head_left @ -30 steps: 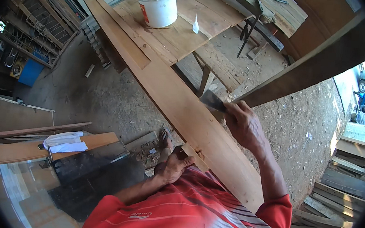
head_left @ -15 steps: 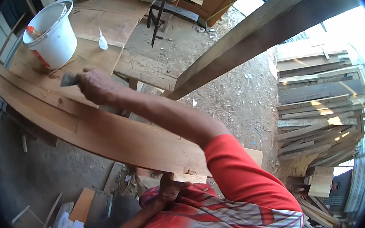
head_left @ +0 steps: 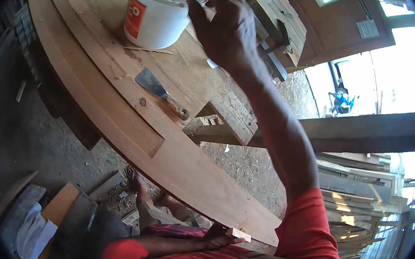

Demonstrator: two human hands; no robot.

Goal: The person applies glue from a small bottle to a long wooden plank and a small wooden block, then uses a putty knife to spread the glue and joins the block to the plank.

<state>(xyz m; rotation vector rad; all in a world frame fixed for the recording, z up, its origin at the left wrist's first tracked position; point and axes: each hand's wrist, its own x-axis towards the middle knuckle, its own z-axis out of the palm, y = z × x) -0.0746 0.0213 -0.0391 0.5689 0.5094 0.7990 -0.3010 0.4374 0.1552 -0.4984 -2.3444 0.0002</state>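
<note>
My right hand (head_left: 227,29) is raised over the bench, thumb and finger closed at the edge of a white bucket (head_left: 160,20). Something orange stands inside the bucket. A putty knife (head_left: 152,83) with a worn wooden handle lies between the bucket and a long curved wooden piece (head_left: 188,170). That piece has a recessed stretch toward its far left end. Close to my body, my left hand (head_left: 218,235) is closed around a small pale wood block (head_left: 240,234) at the near end of the curved piece.
The wooden bench top (head_left: 191,85) lies under the bucket. A thick timber beam (head_left: 367,132) crosses on the right, before stacked planks (head_left: 361,194). A brown door panel (head_left: 337,22) stands at the back. Offcuts and white sheets (head_left: 35,233) lie at lower left.
My right hand has let go of the putty knife, which now lies on the wood, and has moved to the bucket's edge. My left hand still holds the block. The view has turned.
</note>
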